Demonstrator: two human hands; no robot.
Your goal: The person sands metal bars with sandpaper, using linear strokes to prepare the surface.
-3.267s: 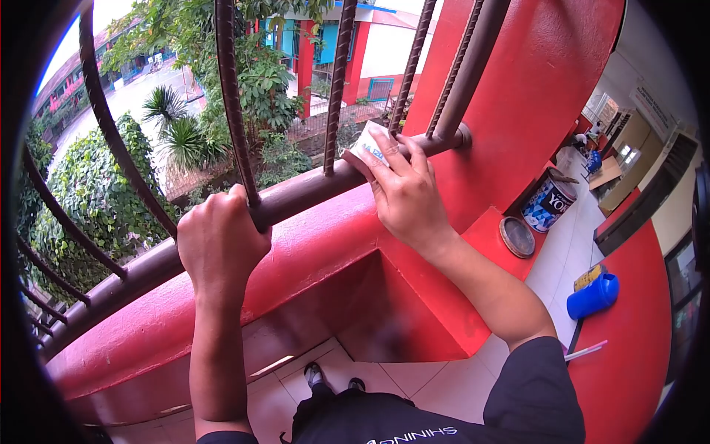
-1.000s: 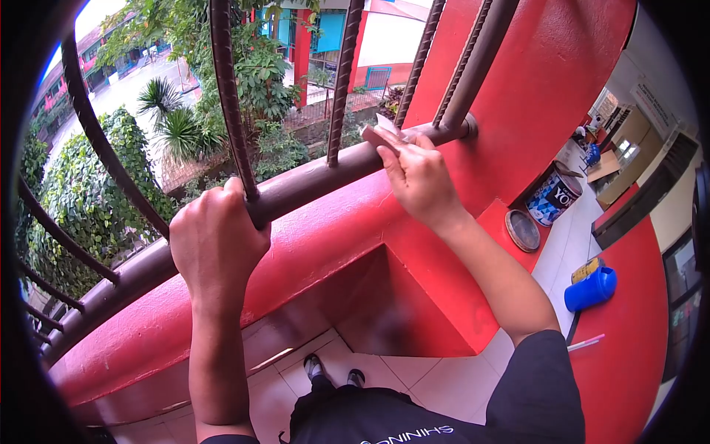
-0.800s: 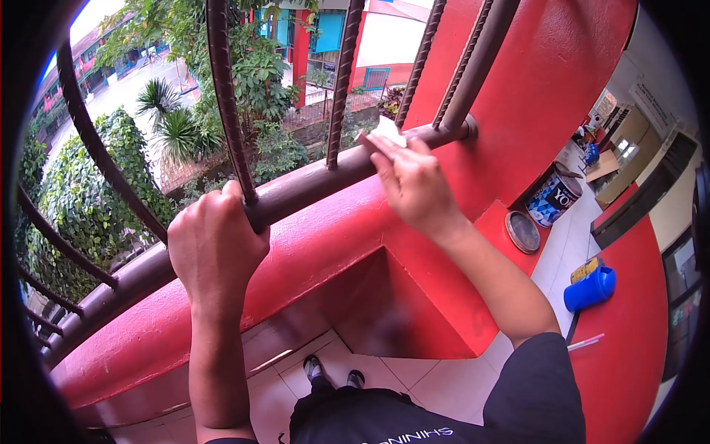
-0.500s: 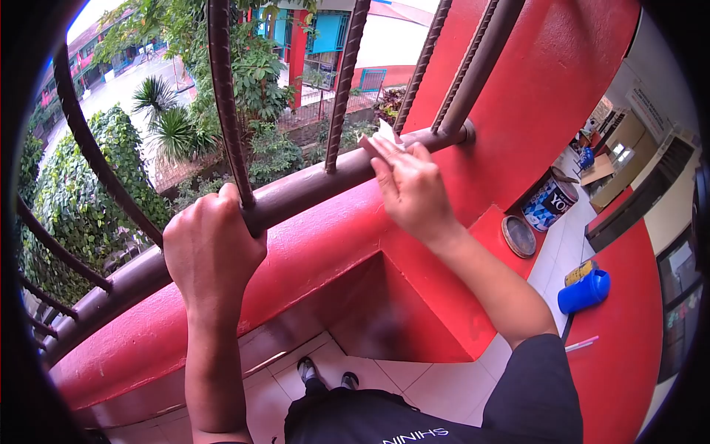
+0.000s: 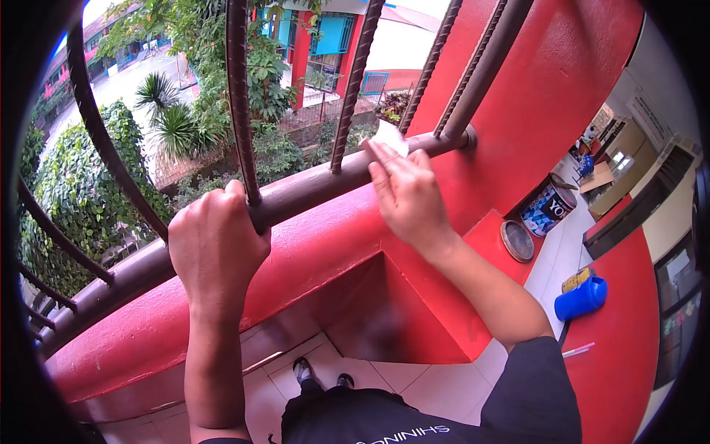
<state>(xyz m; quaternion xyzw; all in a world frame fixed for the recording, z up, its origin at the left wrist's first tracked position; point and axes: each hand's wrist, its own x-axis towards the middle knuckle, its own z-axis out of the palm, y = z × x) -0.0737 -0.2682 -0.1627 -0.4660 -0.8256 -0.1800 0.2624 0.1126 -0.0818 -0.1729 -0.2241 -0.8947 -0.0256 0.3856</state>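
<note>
A thick brown rail (image 5: 307,191) crosses the view, with ribbed upright bars (image 5: 239,103) rising from it. My left hand (image 5: 218,248) is wrapped round the rail beside one of the bars. Farther right, my right hand (image 5: 407,189) holds a white cloth or paper (image 5: 390,138) against the rail's top, between two bars. Its fingers are pressed together over the white piece, partly hiding it. Below the rail runs a red ledge (image 5: 318,255).
On the right are a paint can (image 5: 547,211), a round lid (image 5: 517,241), a blue container (image 5: 580,299) and a thin pale stick (image 5: 578,350). A red wall (image 5: 532,89) rises beyond the rail. Feet stand on the tiled floor (image 5: 270,403).
The view has shifted slightly. The white piece under my right hand shows more of its surface and sits a little differently. My left hand keeps its grip on the rail.
</note>
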